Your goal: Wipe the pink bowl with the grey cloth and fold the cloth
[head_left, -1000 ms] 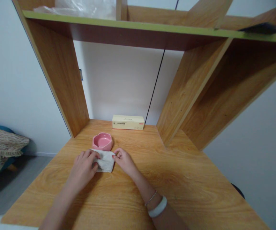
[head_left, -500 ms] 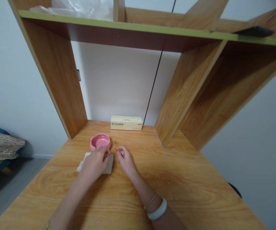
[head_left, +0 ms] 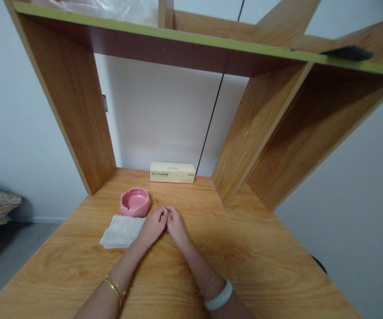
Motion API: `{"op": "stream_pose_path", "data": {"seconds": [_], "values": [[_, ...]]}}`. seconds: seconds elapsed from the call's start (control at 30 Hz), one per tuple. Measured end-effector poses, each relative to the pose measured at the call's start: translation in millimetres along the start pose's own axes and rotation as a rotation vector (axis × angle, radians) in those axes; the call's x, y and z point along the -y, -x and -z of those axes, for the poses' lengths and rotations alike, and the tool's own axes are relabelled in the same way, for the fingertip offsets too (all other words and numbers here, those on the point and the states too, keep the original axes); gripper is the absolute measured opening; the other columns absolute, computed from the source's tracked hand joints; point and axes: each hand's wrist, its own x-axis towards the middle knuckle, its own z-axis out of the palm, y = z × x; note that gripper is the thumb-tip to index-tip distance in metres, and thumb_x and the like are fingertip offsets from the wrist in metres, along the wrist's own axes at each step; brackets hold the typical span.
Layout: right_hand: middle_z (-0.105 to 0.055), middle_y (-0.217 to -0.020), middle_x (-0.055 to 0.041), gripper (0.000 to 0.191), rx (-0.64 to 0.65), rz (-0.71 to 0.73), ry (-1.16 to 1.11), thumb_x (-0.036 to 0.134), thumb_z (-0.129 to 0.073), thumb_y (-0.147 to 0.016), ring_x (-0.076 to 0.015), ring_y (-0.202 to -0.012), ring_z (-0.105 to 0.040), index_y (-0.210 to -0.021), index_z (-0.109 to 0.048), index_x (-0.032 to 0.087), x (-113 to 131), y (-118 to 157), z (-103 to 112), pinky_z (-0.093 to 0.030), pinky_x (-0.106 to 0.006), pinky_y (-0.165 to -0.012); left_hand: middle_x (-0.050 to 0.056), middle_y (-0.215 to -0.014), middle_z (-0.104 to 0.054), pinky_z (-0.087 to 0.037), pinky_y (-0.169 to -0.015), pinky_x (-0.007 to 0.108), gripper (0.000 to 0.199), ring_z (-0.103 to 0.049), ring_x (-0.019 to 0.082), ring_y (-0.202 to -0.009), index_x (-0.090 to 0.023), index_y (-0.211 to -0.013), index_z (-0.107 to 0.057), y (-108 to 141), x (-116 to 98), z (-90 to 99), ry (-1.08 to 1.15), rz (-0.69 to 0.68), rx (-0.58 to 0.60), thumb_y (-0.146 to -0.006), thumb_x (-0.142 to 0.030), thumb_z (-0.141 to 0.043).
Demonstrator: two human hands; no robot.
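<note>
My left hand (head_left: 154,226) and my right hand (head_left: 177,227) meet at the fingertips above the wooden desk. Both have their fingers curled into a pinch, and whatever lies between them is hidden or too small to name. Just left of my left hand a folded pale grey cloth (head_left: 121,231) lies flat; the hand overlaps its right edge in view. Behind the cloth sits a pink ashtray (head_left: 135,209) with a notched, angular rim and no contents that I can see.
A long cream box (head_left: 172,173) with printed lettering stands at the back of the wooden desk (head_left: 244,266). Upright panels (head_left: 261,133) flank it, under a shelf (head_left: 191,37). On that shelf are clear plastic (head_left: 111,9) and a dark flat object (head_left: 349,52).
My left hand has moved right, from over the cloth and ashtray to the fingers of my right hand. More of the cloth and ashtray now shows. My right hand has barely moved.
</note>
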Motion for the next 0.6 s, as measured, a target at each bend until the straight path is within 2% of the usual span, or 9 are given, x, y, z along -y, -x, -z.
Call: {"op": "stream_pose_path", "data": {"seconds": [0.1, 0.23, 0.4, 0.5, 0.6], "values": [[-0.062, -0.079, -0.0018, 0.022, -0.008, 0.038, 0.006, 0.019, -0.039, -0.078, -0.0137, -0.074, -0.057, -0.090, -0.057, 0.021, -3, 1, 0, -0.045, -0.024, -0.066, -0.001, -0.062, -0.053, -0.038, -0.060, 0.024, 0.017, -0.052, 0.015, -0.063, -0.019, -0.064, -0.043, 0, 2, 0.2, 0.002, -0.006, 0.008, -0.076, -0.018, -0.032], [-0.062, -0.076, -0.0012, 0.022, -0.019, 0.020, 0.006, 0.019, -0.040, -0.077, -0.0139, -0.071, -0.057, -0.090, -0.057, 0.021, -5, 1, -1, -0.045, -0.024, -0.062, 0.000, -0.062, -0.054, -0.037, -0.059, 0.024, 0.015, -0.052, 0.015, -0.063, -0.019, -0.065, -0.042, 1, -1, 2.4, -0.026, -0.013, 0.006, -0.076, -0.016, -0.032], [-0.057, -0.061, 0.0022, 0.021, -0.053, -0.005, -0.052, 0.023, -0.042, -0.076, -0.0126, -0.056, -0.053, -0.092, -0.055, 0.021, 1, -2, 9, -0.042, -0.023, -0.053, 0.001, -0.063, -0.054, -0.036, -0.059, 0.024, 0.015, -0.051, 0.015, -0.060, -0.020, -0.065, -0.042, 10, -20, 3.9, -0.087, -0.067, -0.038, -0.076, -0.016, -0.032], [-0.047, -0.049, 0.0062, 0.022, -0.098, -0.037, -0.069, 0.024, -0.042, -0.074, -0.0109, -0.044, -0.045, -0.093, -0.052, 0.019, 4, -7, 25, -0.035, -0.021, -0.044, 0.000, -0.061, -0.052, -0.035, -0.059, 0.023, 0.015, -0.050, 0.013, -0.059, -0.020, -0.063, -0.041, 20, -33, -4.1, -0.092, -0.147, 0.026, -0.074, -0.013, -0.033], [-0.041, -0.044, 0.0084, 0.023, -0.169, -0.076, -0.044, 0.022, -0.041, -0.072, -0.0103, -0.039, -0.038, -0.092, -0.050, 0.018, 7, -12, 41, -0.029, -0.021, -0.040, 0.000, -0.061, -0.053, -0.034, -0.057, 0.021, 0.015, -0.050, 0.012, -0.059, -0.019, -0.064, -0.042, 28, -41, -17.2, -0.096, -0.187, 0.154, -0.073, -0.010, -0.033]]}}
